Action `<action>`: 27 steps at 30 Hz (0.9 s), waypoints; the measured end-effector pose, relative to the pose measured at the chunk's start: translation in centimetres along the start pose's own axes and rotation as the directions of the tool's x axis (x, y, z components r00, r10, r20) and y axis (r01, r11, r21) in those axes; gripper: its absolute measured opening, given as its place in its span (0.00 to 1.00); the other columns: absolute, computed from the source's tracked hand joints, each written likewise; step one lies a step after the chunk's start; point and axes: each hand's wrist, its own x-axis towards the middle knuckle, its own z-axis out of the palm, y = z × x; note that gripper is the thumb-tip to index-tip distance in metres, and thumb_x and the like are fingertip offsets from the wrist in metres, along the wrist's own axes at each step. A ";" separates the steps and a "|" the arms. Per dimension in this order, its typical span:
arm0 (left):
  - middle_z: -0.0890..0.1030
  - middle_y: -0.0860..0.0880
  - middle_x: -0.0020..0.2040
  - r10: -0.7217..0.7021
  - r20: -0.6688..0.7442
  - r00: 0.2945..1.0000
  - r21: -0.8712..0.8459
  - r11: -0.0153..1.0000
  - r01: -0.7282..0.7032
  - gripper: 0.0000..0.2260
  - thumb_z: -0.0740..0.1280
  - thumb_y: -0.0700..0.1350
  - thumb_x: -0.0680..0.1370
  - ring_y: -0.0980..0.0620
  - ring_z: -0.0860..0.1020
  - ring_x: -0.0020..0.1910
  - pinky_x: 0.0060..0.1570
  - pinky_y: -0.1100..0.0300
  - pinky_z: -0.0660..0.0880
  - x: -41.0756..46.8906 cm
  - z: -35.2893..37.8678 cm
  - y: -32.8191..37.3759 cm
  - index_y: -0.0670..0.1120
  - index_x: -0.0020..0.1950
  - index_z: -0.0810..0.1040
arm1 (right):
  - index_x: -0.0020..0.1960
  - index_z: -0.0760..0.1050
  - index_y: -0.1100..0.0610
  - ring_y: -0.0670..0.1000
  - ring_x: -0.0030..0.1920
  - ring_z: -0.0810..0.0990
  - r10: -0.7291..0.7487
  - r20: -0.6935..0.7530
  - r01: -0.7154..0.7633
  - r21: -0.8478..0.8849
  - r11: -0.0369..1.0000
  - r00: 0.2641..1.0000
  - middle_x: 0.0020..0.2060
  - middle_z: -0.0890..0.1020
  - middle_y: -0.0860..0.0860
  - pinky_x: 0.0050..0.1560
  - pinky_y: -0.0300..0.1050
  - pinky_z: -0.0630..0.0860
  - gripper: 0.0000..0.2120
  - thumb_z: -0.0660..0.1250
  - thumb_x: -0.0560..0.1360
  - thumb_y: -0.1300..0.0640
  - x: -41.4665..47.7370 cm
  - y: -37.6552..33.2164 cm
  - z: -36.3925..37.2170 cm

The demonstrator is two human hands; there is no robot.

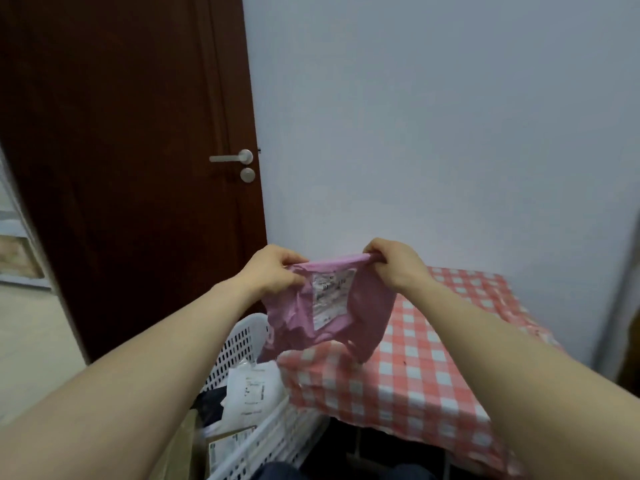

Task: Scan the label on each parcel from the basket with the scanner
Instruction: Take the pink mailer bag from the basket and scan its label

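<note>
Both hands raised in open air ahead of chest, left hand [273,271] and right hand [398,265] pinching top corners of pink parcel [367,306]; parcel hangs between them, blocking straight passage forward. White wall [433,116] close behind, dark door [131,133] closed at left. Table [433,358] with checked cloth bare, free to reach from above. White basket [249,341] just beside table's left edge, open on top, partly filled with white parcel [256,389] and others; lattice wall bars sideways entry.

basket [242,344] left of the table [433,368] — parcels [254,393] inside, door [121,150] behind.
</note>
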 end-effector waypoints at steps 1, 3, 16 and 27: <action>0.85 0.45 0.51 -0.006 -0.010 1.000 0.015 1.000 0.007 0.17 0.75 0.40 0.69 0.50 0.81 0.51 0.56 0.54 0.78 0.3 0.4 0.1 0.45 0.58 0.83 | 0.57 0.78 0.57 0.57 0.59 0.78 0.015 -0.008 -0.015 0.042 0.999 1.000 0.56 0.82 0.57 0.54 0.44 0.71 0.14 0.62 0.73 0.65 0.0 0.8 -0.3; 0.84 0.44 0.51 -0.030 -0.055 0.998 -0.047 0.999 0.027 0.20 0.78 0.41 0.67 0.49 0.81 0.50 0.56 0.52 0.78 1.1 1.5 0.5 0.43 0.58 0.83 | 0.56 0.78 0.60 0.58 0.57 0.78 0.049 -0.009 -0.047 0.111 0.993 0.999 0.55 0.82 0.58 0.53 0.43 0.71 0.13 0.64 0.73 0.66 0.3 2.5 -0.7; 0.81 0.42 0.50 -0.160 -0.188 0.969 -0.492 0.869 0.048 0.20 0.79 0.38 0.65 0.48 0.79 0.49 0.51 0.56 0.76 7.6 9.5 5.0 0.38 0.55 0.79 | 0.58 0.76 0.62 0.50 0.51 0.75 0.272 -0.072 -0.232 0.344 0.910 0.960 0.56 0.81 0.60 0.55 0.45 0.72 0.13 0.66 0.74 0.64 3.2 12.0 -0.4; 0.79 0.47 0.36 -0.226 -0.251 0.941 -0.659 0.752 0.005 0.08 0.75 0.36 0.69 0.50 0.78 0.34 0.31 0.67 0.77 12.7 11.7 8.9 0.44 0.41 0.78 | 0.67 0.69 0.68 0.60 0.62 0.76 0.723 0.097 -0.725 0.205 0.657 0.684 0.64 0.75 0.62 0.52 0.47 0.73 0.19 0.60 0.76 0.68 -0.8 20.2 1.0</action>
